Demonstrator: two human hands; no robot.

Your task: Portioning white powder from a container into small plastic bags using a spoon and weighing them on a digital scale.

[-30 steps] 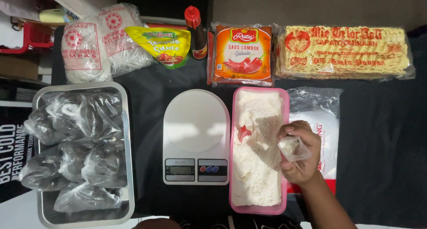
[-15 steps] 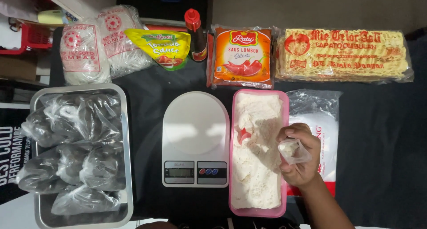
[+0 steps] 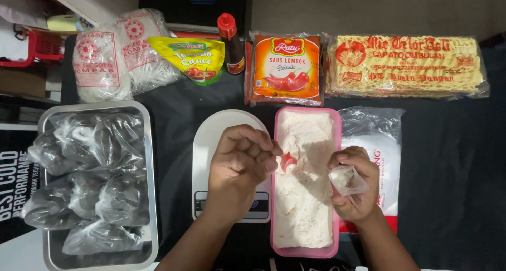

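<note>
Scooping step: left hand [image 3: 240,163] pinches the red scoop [image 3: 288,160] in the pink flour tub [image 3: 337,144]; right hand [image 3: 356,189] grips a small clear bag [image 3: 348,180] beside it. Next move seemingly calls for lifting powder into that bag.

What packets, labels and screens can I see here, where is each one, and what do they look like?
Noodle packet: back right, long, clear, yellow with red print.
Sauce pouch: back centre, orange, chilli picture.
Green-yellow sachet: back left of centre.
Two clear bags: back left, white contents, red labels.
Scale display: centre, small, grey, partly behind left hand.
</note>
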